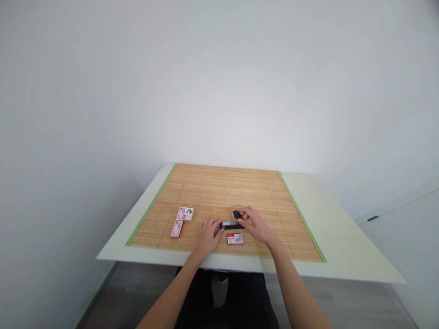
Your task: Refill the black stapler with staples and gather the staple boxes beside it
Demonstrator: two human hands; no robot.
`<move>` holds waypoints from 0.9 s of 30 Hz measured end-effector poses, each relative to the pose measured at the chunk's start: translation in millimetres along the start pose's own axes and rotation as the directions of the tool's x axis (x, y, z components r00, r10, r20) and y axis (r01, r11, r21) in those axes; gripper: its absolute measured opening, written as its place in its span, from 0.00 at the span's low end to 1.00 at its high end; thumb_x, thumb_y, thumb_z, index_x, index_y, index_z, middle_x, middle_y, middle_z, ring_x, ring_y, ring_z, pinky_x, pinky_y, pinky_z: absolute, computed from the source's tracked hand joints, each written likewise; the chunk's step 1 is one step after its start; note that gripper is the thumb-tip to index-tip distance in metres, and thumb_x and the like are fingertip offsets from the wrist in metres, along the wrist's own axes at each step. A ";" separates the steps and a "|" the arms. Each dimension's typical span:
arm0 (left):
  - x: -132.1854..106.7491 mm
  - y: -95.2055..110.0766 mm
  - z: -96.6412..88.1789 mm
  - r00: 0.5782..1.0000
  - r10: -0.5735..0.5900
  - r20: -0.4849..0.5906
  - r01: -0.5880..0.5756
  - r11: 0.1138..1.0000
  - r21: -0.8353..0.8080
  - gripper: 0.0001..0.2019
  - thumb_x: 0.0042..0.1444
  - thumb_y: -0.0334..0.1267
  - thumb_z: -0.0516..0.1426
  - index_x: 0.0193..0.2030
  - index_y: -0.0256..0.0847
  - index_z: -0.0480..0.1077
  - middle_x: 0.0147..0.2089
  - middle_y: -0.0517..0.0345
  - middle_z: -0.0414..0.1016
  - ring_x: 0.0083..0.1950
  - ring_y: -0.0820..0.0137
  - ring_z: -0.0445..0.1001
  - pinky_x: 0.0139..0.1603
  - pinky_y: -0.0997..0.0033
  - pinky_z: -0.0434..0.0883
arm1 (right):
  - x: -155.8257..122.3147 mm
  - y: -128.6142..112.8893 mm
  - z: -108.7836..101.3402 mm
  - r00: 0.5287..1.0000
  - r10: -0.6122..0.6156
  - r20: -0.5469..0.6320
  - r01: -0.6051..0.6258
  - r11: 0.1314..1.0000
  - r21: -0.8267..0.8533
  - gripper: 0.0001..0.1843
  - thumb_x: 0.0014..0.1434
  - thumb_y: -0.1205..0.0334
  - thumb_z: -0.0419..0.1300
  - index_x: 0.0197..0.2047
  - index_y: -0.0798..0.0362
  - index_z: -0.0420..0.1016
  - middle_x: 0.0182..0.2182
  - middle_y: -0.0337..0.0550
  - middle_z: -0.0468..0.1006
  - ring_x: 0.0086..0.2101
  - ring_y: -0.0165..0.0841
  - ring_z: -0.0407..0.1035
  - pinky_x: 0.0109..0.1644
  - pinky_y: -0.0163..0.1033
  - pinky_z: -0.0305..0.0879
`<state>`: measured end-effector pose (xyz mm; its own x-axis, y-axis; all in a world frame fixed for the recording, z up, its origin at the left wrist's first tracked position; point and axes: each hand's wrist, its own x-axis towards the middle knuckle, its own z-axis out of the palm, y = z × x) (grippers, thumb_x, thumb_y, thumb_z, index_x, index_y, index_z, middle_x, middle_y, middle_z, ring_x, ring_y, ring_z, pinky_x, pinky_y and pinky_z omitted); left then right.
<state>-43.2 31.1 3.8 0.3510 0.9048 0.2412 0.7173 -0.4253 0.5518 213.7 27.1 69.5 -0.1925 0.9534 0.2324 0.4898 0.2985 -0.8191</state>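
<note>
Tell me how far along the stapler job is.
Done: the stapler lies on the mat, its black top apparently swung up. In hand: the left hand steadies its left end, the right hand holds the top. Left: the staple box beside the stapler, the upper left box and the lower left box lie untouched.

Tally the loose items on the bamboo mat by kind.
red-and-white boxes: 3
black stapler: 1
Total: 4
</note>
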 end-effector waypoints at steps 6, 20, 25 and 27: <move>-0.2 -0.6 0.1 1.000 -0.008 -0.001 0.008 1.000 -0.019 0.15 0.69 0.44 0.56 0.60 0.51 0.72 0.50 0.56 0.75 0.54 0.60 0.69 0.56 0.59 0.63 | 12.6 -5.9 34.1 0.992 -0.047 0.118 0.079 0.956 -0.283 0.15 0.64 0.57 0.66 0.54 0.46 0.79 0.48 0.46 0.76 0.51 0.42 0.66 0.58 0.48 0.63; -9.8 31.0 -13.7 0.994 0.092 0.056 -0.083 0.986 -0.147 0.25 0.60 0.46 0.63 0.63 0.53 0.69 0.56 0.55 0.73 0.59 0.57 0.68 0.62 0.56 0.63 | -47.5 33.0 21.7 0.972 0.191 -0.139 -0.210 0.968 -0.139 0.18 0.60 0.56 0.61 0.52 0.49 0.81 0.43 0.46 0.80 0.43 0.42 0.74 0.48 0.44 0.70; -12.2 60.9 -6.1 0.965 0.198 0.174 -0.185 0.979 -0.085 0.31 0.51 0.41 0.66 0.63 0.55 0.69 0.53 0.54 0.73 0.57 0.55 0.68 0.61 0.55 0.62 | -62.9 39.9 34.9 0.934 0.226 -0.278 -0.258 0.962 -0.087 0.18 0.62 0.48 0.62 0.48 0.51 0.82 0.40 0.48 0.80 0.42 0.42 0.74 0.47 0.44 0.69; -10.1 63.0 -3.0 0.963 0.186 0.193 -0.180 0.982 -0.049 0.29 0.52 0.39 0.65 0.62 0.54 0.69 0.51 0.53 0.73 0.56 0.55 0.68 0.59 0.56 0.62 | -65.2 38.1 39.1 0.921 0.238 -0.310 -0.276 0.957 -0.087 0.19 0.62 0.47 0.62 0.48 0.51 0.81 0.41 0.48 0.80 0.41 0.42 0.74 0.46 0.44 0.69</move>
<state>-3.3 -4.8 38.6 0.5881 0.7884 0.1806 0.6119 -0.5797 0.5381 211.7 -25.4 2.7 0.2029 0.9622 0.1817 0.5959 0.0260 -0.8026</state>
